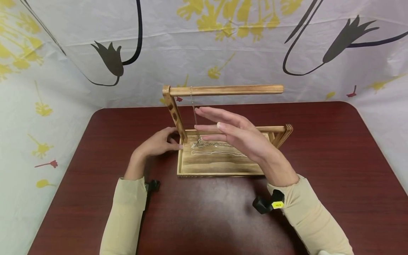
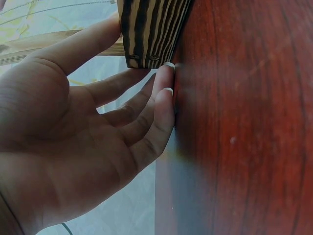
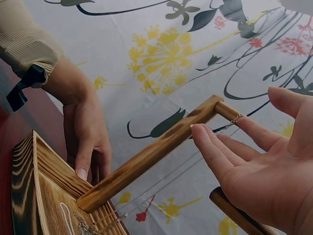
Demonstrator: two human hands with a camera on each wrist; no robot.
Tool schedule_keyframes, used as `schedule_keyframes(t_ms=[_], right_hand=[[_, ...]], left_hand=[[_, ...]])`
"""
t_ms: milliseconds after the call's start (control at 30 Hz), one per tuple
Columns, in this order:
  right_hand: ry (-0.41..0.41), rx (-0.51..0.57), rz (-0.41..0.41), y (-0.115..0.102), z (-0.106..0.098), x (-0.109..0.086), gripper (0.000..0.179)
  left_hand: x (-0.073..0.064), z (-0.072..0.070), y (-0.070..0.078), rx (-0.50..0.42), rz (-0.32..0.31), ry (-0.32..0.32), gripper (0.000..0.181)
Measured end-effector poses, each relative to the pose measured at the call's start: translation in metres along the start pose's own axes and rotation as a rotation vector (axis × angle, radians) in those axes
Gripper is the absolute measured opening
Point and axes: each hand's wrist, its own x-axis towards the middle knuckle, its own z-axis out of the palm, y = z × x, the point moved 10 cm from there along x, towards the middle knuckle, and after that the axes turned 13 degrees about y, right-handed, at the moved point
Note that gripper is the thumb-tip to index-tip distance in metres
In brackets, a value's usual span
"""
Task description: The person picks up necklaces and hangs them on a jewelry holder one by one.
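Observation:
A wooden jewelry stand (image 1: 204,170) with a tray base stands on the table. One chain necklace (image 1: 192,102) hangs from its upper bar (image 1: 229,90), near the left post. My left hand (image 1: 157,141) grips the tray's left back corner, thumb on the rim and fingers against the outer side, as the left wrist view shows. My right hand (image 1: 245,136) is raised over the tray, its fingers extended toward the hanging necklace. In the right wrist view those fingertips (image 3: 199,132) lie near the chain; contact is hard to tell. Tangled chains (image 1: 208,144) and a pale necklace (image 1: 216,153) lie in the tray.
A lower bar (image 1: 271,128) and its post (image 1: 283,135) stand at the stand's right. The dark red table (image 1: 207,219) extends around the stand. Behind it hangs a patterned white cloth (image 1: 159,71).

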Motion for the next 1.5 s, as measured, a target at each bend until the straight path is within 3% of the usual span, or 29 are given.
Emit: schedule_keyframes(t_ms=[333,833,1133,1500], right_hand=[[0.022,0.001,-0.014,-0.006,-0.010,-0.010,0.045],[0.142,-0.146,-0.021,-0.012,-0.028,-0.023,0.036],[0.212,-0.238,0.026,-0.009,-0.042,-0.030,0.036],[0.233,-0.318,0.077,0.000,-0.052,-0.039,0.036]], left_hand=[[-0.003,0.000,-0.001,0.003,0.004,-0.014,0.067],[-0.003,0.002,-0.002,0.013,0.019,-0.011,0.078],[-0.003,0.001,0.006,-0.028,0.059,-0.013,0.065],[-0.002,-0.002,0.003,-0.025,0.018,0.014,0.073]])
